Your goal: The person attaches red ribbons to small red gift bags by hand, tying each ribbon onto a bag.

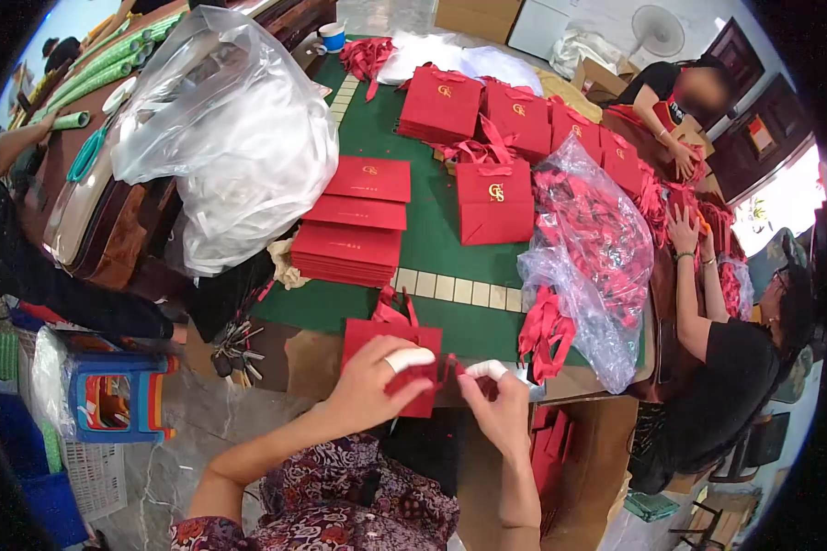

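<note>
A bright red, flat-faced bag (418,402) has a ribbon handle (384,303) at twelve o'clock; the left hand (386,375) curls over it, grip unclear; the right hand (494,393), at three o'clock, pinches dark-red ribbon (451,365).

Head-worn view, facing forward and down.
The single, round-edged wide view looks from close above the left hand (375,378) and right hand (498,409), across the surface (429,250), to a distant fan (658,30).
</note>
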### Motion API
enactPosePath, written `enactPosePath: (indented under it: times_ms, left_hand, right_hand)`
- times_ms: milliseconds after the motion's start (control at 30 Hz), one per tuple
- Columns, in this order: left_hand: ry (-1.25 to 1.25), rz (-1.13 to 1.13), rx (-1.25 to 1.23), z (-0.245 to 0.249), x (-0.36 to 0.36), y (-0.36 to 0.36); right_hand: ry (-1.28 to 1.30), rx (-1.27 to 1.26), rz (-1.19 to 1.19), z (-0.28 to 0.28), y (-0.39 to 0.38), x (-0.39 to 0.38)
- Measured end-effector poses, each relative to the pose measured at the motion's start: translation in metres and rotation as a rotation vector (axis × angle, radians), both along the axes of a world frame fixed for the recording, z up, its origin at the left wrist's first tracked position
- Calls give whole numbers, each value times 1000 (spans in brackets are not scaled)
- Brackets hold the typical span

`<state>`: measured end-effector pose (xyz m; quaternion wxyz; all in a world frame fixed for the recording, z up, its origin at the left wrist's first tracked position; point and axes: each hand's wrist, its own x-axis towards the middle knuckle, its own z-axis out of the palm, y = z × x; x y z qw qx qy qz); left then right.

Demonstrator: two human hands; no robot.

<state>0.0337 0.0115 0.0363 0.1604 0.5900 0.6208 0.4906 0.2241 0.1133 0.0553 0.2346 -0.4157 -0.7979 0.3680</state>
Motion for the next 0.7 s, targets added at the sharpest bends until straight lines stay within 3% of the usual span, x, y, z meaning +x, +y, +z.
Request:
enactPosePath:
  times_ms: [100,200,267,400,467,533,600,700]
  left_hand:
    - [42,-106,20,6,12,-1]
    - [107,-114,36,-4,10,2]
    - [115,-117,26,-6,6,2]
    - [-21,-72,-112,-4,-4,-3]
    - [-231,-30,-274,-7,-8,-6]
    - [-360,-44,-273,-14,-10,-7]
    - [-878,-165,-350,-28,-8,-8]
    - [-944,-233,-366,-30,-3,-8]
  right_hand:
    - [143,-413,11,1,-11,-14]
    - [258,-544,26,-15,-14,-23]
    - [187,-507,35,-14,-13,-23]
    - [352,-768,21,-5,-13,-18]
    - [431,-843,-31,-7,-13,-14]
    - [466,-748,-22,-22,-16,-9]
    - [479,-757,2,-28,-18,-10]
    - [587,-595,102,-34,-24,-18]
